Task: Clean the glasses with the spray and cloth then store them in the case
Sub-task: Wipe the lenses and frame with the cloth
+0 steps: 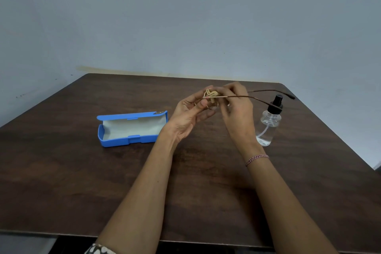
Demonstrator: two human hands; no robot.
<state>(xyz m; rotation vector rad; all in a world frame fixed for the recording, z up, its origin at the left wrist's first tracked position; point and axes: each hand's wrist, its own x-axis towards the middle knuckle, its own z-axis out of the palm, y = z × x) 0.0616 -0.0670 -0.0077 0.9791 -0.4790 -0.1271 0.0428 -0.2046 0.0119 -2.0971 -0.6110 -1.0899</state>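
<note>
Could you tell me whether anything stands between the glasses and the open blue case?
Nothing visible does. The left hand and right hand hold the glasses and cloth above the table; the case lies open to their left, lining bare, while the spray bottle stands on the opposite side.

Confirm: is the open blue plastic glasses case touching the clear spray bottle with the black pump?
Apart. Head view: the blue plastic glasses case lies at the left and the clear spray bottle stands at the right, with dark wooden table showing between them.
</note>
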